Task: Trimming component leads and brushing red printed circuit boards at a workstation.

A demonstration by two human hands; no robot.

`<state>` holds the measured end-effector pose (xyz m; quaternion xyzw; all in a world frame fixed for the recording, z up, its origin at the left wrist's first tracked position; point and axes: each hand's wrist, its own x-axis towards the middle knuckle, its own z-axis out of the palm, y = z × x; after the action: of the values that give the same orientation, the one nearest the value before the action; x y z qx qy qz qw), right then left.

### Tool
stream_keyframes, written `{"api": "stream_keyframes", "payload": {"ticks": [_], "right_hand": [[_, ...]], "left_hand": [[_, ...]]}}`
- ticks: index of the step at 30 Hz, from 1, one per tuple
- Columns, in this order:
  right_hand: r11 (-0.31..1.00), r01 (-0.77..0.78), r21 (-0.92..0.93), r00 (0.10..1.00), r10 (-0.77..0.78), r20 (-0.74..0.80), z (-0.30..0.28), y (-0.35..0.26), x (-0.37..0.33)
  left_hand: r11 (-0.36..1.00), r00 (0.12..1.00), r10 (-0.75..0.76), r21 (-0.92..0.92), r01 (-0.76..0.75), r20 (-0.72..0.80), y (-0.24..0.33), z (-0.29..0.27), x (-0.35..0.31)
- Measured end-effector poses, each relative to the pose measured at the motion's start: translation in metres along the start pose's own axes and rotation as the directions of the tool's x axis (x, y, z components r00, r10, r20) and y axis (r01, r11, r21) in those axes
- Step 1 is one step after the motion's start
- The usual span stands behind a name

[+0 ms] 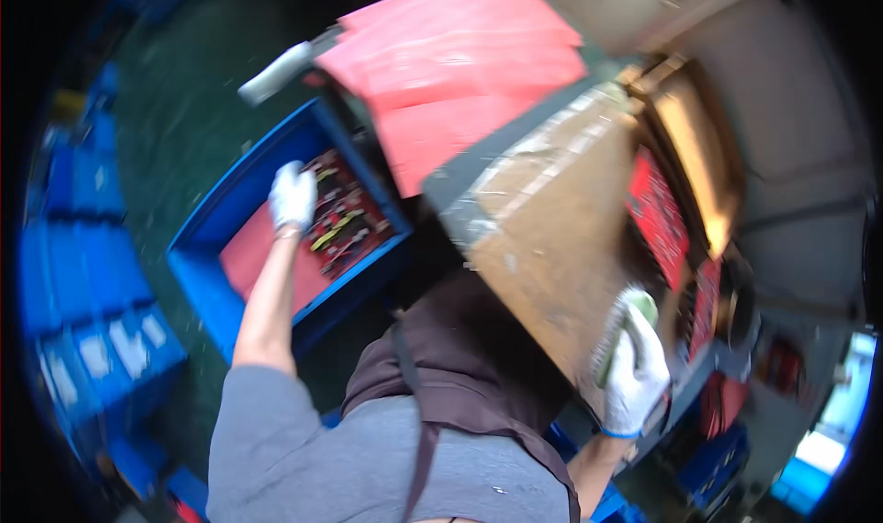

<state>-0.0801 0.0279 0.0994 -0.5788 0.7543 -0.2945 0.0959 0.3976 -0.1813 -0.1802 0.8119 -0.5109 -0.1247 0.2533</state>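
My left hand, in a white glove, reaches into a blue plastic bin. Its curled fingers are at the edge of a red circuit board covered with small black, yellow and pale parts. Beneath that board lies a pink-red sheet. On the right, my right hand, also in a white glove, is closed around a brush with a green back and pale bristles. The brush is over the near right part of a worn brown worktable. Motion blurs the finer details.
Pink-red sheets are stacked past the table's far left side. Red boards lean by a brown wooden box on the right. Blue bins line the far left. A white roll is beyond the near bin.
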Motion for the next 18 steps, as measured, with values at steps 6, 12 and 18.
{"api": "stream_keyframes", "payload": {"ticks": [6, 12, 18], "right_hand": [[1.0, 0.004, -0.013, 0.995, -0.006, -0.103, -0.009, 0.01, -0.003], [0.944, -0.327, 0.037, 0.926, 0.328, -0.19, -0.072, 0.065, -0.029], [0.979, -0.193, 0.065, 0.881, 0.202, -0.427, -0.159, 0.167, 0.01]], "left_hand": [[0.699, 0.981, -0.052, -0.709, -0.097, -0.186, 0.071, -0.085, -0.034], [0.486, 0.781, 0.581, -0.868, -0.107, 0.229, 0.321, -0.087, -0.122], [0.674, 0.438, 0.548, -0.686, 0.274, 0.713, 0.442, -0.021, -0.124]]}}
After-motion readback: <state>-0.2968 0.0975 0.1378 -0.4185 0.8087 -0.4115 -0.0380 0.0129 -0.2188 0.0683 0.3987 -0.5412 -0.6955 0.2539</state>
